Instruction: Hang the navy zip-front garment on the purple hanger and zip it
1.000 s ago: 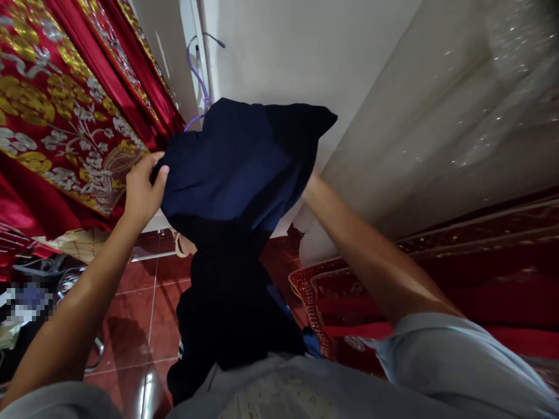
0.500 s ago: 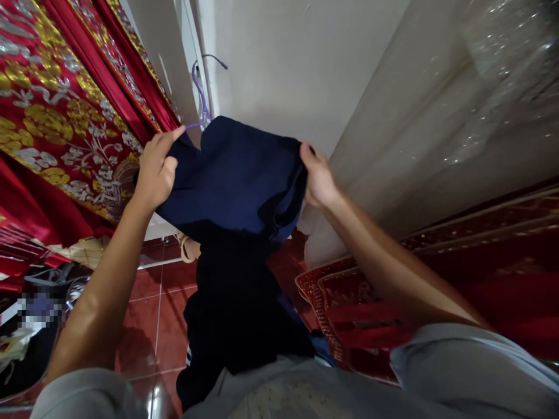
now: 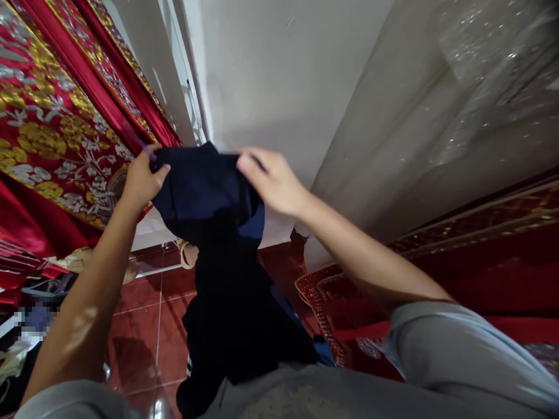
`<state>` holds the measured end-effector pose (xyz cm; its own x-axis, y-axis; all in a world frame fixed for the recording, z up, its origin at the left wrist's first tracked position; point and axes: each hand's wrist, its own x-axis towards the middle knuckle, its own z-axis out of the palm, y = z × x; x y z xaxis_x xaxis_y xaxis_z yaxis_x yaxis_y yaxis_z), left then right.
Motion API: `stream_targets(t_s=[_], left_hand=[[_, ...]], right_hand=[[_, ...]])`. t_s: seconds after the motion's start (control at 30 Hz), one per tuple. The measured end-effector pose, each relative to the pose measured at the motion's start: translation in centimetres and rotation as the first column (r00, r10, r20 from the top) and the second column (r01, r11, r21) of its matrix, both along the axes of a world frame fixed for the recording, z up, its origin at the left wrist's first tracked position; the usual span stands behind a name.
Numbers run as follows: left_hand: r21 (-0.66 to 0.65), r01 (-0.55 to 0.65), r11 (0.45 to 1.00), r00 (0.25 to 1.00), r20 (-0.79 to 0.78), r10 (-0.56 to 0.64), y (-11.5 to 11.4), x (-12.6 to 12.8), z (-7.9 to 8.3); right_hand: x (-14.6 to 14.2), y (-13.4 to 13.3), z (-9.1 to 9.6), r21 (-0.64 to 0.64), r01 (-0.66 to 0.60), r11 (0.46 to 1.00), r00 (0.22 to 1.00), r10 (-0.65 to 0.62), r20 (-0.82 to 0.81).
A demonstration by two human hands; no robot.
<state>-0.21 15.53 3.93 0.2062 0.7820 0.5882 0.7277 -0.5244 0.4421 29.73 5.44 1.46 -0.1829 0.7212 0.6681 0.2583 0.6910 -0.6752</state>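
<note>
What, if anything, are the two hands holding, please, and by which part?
A dark blue cloth: the left hand grips its upper left corner, the right hand its upper right edge. Whether the left also holds the blurred purple strip is unclear.

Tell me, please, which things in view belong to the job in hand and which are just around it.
In hand:
- dark blue cloth, gripped by the left hand and right hand
- purple hanger, blurred, at the left hand

Just around:
- red embroidered cloth, left
- clear plastic, upper right
- beaded red cloth, lower right
</note>
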Motion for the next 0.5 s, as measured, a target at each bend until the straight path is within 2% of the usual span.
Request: stream_targets(t_s=[0.07,0.13,0.17,0.2,0.27,0.3,0.33,0.37,0.4,0.43,0.47,0.5], left_hand=[[-0.043,0.028,0.999,1.0,-0.009,-0.029,-0.5,-0.4,-1.1],[-0.052,0.095,0.994,0.994,0.057,-0.092,-1.5,-0.5,-1.9],[-0.036,0.135,0.99,0.986,0.101,-0.131,-2.1,-0.5,-2.1],[-0.005,0.174,0.985,0.974,0.151,-0.171,-2.7,-0.4,-2.2],[0.081,0.249,0.965,0.938,0.23,-0.261,-4.2,-0.3,-1.8],[0.122,0.29,0.949,0.92,0.238,-0.311,-4.9,-0.1,-1.4],[0.151,0.333,0.931,0.903,0.232,-0.361,-5.5,0.1,-0.8],[0.164,0.385,0.908,0.885,0.213,-0.414,-6.1,0.4,-0.1],[0.156,0.45,0.88,0.863,0.179,-0.473,-6.5,0.8,0.5],[0.117,0.52,0.846,0.836,0.136,-0.532,-6.9,1.3,1.0],[0.064,0.569,0.82,0.813,0.105,-0.573,-7.1,1.9,1.4],[0.011,0.58,0.815,0.811,0.093,-0.578,-7.2,2.7,1.5]], right_hand=[[-1.1,-4.4,-0.8,-0.114,-0.115,0.987,0.972,0.135,0.192],[-1.4,-8.7,-1.2,-0.283,-0.234,0.93,0.874,0.328,0.357],[-1.2,-10.4,-1.2,-0.376,-0.317,0.871,0.783,0.464,0.414],[-0.8,-11.7,-1.0,-0.471,-0.41,0.781,0.661,0.61,0.437],[0.2,-12.8,-0.2,-0.618,-0.561,0.551,0.402,0.834,0.378],[0.8,-12.5,0.3,-0.641,-0.607,0.47,0.339,0.883,0.325],[1.4,-11.6,0.6,-0.624,-0.635,0.456,0.363,0.889,0.281],[1.8,-10.2,0.6,-0.567,-0.638,0.521,0.475,0.846,0.242],[2.1,-8.3,0.4,-0.479,-0.598,0.643,0.642,0.742,0.194],[2.2,-6.2,-0.2,-0.38,-0.497,0.78,0.807,0.577,0.128],[2.1,-4.0,-1.0,-0.289,-0.358,0.888,0.924,0.381,0.024],[1.9,-1.8,-2.1,-0.238,-0.233,0.943,0.972,0.22,-0.081]])
